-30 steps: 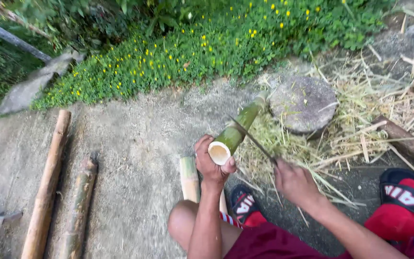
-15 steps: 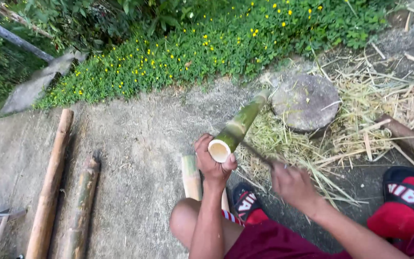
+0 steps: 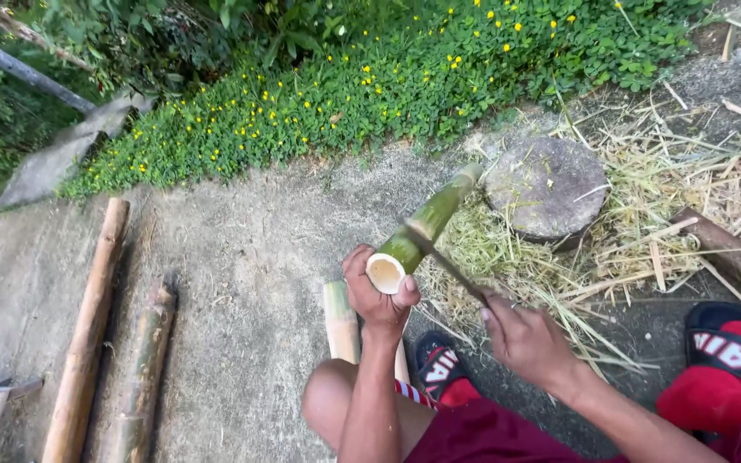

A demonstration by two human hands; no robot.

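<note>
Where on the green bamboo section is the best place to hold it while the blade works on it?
Probably the near cut end of the green bamboo section, wrapped from below as the left hand does. The piece slants up and away, and the knife in the right hand meets it further up.

There is only one view, a head camera that looks steeply down and forward from close above the round stone block (image 3: 547, 187), with the person's knees at the bottom edge and the flowering ground plants (image 3: 362, 86) beyond the block.

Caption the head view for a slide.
Left hand grips a green bamboo section; right hand sets a blade against it.
</note>
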